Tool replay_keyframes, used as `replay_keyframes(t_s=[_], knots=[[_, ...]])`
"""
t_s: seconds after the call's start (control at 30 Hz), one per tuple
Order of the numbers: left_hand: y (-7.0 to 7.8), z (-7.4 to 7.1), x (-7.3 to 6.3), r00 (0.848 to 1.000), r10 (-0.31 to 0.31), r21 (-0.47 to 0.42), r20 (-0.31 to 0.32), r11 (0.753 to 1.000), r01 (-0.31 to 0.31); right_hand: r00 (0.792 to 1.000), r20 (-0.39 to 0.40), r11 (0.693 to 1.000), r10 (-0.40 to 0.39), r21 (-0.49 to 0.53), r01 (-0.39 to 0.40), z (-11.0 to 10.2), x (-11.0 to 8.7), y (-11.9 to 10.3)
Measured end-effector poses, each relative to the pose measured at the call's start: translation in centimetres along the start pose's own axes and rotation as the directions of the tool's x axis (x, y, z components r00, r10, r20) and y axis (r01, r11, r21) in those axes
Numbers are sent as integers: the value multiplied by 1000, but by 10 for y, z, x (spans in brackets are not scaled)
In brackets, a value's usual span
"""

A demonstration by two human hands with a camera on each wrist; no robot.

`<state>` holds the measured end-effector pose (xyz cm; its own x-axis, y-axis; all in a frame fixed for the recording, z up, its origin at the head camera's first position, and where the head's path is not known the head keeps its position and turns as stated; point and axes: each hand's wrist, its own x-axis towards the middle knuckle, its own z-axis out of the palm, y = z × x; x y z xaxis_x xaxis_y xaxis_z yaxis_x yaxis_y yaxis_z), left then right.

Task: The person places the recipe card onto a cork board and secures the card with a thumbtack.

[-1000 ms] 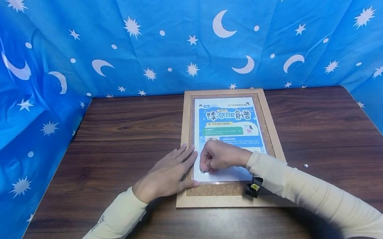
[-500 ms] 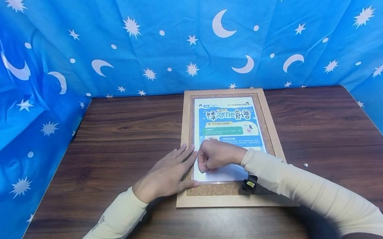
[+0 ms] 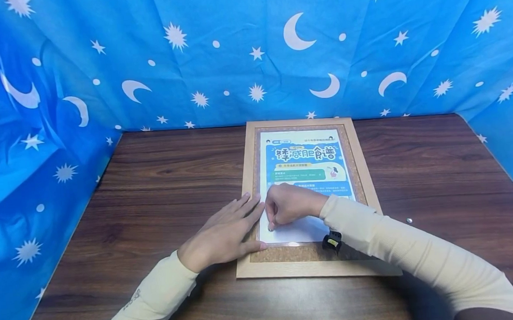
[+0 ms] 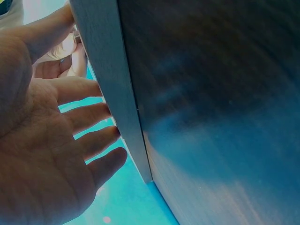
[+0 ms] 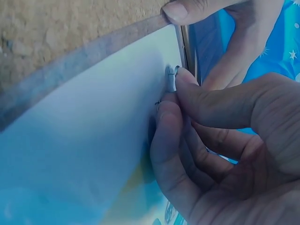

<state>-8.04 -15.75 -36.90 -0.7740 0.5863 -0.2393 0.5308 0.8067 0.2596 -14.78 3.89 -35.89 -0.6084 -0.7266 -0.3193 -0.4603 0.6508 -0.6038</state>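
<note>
My right hand (image 3: 291, 204) pinches a small silver thumbtack (image 5: 172, 79) between thumb and index finger at the lower left corner of a printed poster (image 3: 304, 232). In the right wrist view the tack stands at the white sheet's surface. The poster, with a clear plastic border, lies on a wood-framed cork board (image 3: 319, 269). My left hand (image 3: 225, 231) rests with spread, straight fingers across the board's left frame; its fingertips reach the poster's edge. The right hand and forearm cover part of the poster's lower half.
Small dark tacks (image 3: 268, 141) sit at the poster's top corners. A loose silver tack-like piece (image 3: 409, 221) lies on the dark wooden table (image 3: 174, 174) right of the board. A blue curtain (image 3: 234, 59) with moons and stars rises behind.
My right hand and forearm have shifted slightly left, the fingers keeping their pinch at the poster's lower left corner. The left hand has stayed in place.
</note>
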Motion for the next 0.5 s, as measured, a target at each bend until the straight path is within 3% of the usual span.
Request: replay_keyframes(t_s=[0.5], knots=[[0, 1, 1, 1000, -1, 14, 8, 1000, 1, 991, -55, 984, 119, -130, -125, 3, 6, -5]])
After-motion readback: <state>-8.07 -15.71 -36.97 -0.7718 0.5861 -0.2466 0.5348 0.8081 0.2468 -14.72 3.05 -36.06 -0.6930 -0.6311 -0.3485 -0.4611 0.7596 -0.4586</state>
